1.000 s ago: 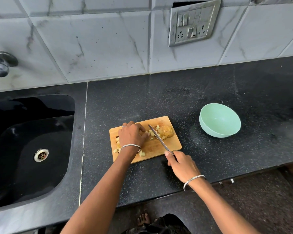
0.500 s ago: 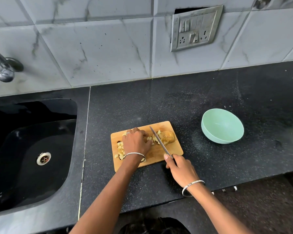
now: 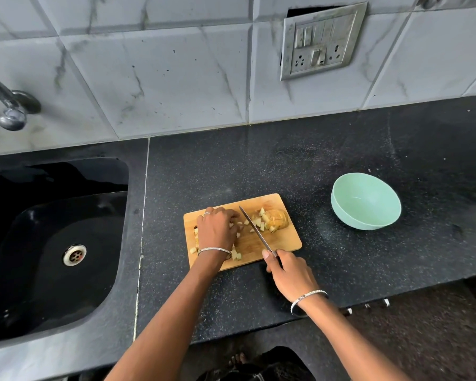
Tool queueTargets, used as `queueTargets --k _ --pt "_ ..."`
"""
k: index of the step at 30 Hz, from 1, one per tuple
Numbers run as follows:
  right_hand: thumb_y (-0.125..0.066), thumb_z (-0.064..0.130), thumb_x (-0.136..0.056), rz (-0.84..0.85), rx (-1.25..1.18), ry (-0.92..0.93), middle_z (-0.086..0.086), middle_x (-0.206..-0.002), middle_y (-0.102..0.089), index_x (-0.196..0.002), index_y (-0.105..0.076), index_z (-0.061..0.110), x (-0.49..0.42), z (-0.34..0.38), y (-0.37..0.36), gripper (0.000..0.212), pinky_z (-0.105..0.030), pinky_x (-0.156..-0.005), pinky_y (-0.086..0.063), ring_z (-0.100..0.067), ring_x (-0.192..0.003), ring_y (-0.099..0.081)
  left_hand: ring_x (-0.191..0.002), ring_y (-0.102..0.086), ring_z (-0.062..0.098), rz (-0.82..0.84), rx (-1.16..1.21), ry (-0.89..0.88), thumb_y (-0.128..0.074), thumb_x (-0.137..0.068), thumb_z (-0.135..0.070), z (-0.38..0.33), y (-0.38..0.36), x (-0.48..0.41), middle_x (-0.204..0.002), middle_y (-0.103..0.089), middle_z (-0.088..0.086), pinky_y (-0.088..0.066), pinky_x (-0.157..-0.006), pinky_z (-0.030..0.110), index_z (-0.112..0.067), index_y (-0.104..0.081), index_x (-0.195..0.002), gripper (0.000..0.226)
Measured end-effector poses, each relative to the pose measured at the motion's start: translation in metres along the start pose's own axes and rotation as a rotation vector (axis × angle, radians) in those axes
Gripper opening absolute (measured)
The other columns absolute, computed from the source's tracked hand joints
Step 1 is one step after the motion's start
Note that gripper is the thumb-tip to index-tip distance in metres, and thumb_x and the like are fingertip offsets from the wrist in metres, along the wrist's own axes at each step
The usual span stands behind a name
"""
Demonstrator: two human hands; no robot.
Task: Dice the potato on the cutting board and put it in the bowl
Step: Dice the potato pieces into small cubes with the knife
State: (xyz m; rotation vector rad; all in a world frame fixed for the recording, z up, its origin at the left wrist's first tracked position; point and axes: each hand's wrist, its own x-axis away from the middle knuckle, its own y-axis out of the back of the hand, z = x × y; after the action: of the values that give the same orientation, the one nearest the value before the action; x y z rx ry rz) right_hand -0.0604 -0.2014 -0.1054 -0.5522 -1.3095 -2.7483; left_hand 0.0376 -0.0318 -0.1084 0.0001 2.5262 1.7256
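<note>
The left hand (image 3: 216, 229) lay curled over diced pieces (image 3: 235, 254) on the cutting board (image 3: 286, 242), at the centre of the frame. The right hand (image 3: 290, 272) was closed around the knife (image 3: 254, 229). The uncut potato (image 3: 278, 220) lay right of the blade. The bowl (image 3: 366, 200) looked empty. A good cut would need fingertips tucked and even slices.

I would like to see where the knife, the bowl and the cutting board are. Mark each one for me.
knife (image 3: 254, 231): head view, middle of the blade.
bowl (image 3: 368, 221): head view, near outer wall.
cutting board (image 3: 289, 242): head view, bare wood near the right edge.
</note>
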Motion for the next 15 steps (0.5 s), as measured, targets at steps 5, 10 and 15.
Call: queueTargets --k 5,10,15 --pt "-0.025 0.07 -0.093 0.035 0.031 -0.004 -0.001 -0.093 -0.069 -0.088 -0.056 0.024 0.002 0.005 -0.005 0.057 -0.044 -0.08 -0.051 -0.032 -0.089 -0.064 -0.103 -0.054 0.022 -0.007 -0.02 0.03 -0.069 -0.085 -0.037 -0.001 0.003 0.003 -0.106 -0.066 -0.004 -0.042 -0.081 0.036 -0.032 -0.072 -0.101 0.017" --pt "-0.028 0.062 -0.098 0.065 0.049 -0.003 -0.007 -0.095 -0.067 -0.093 -0.058 0.023 0.006 0.013 -0.008 0.05 -0.043 -0.081 -0.05 -0.035 -0.092 -0.062 -0.101 -0.056 0.023 -0.008 0.006 0.043 -0.065 -0.086 -0.025 0.0 0.006 0.0 -0.106 -0.065 -0.003 -0.041 -0.079 0.035 -0.031 -0.075 -0.094 0.013" --pt "-0.029 0.058 -0.1 0.066 0.082 -0.041 -0.011 -0.099 -0.064 -0.088 -0.05 0.023 0.01 0.023 -0.008 0.043 -0.041 -0.078 -0.048 -0.038 -0.097 -0.061 -0.097 -0.057 0.023 -0.025 -0.008 0.037 -0.063 -0.087 -0.028 0.0 0.006 0.0 -0.102 -0.066 -0.001 -0.04 -0.076 0.035 -0.028 -0.074 -0.087 0.011"
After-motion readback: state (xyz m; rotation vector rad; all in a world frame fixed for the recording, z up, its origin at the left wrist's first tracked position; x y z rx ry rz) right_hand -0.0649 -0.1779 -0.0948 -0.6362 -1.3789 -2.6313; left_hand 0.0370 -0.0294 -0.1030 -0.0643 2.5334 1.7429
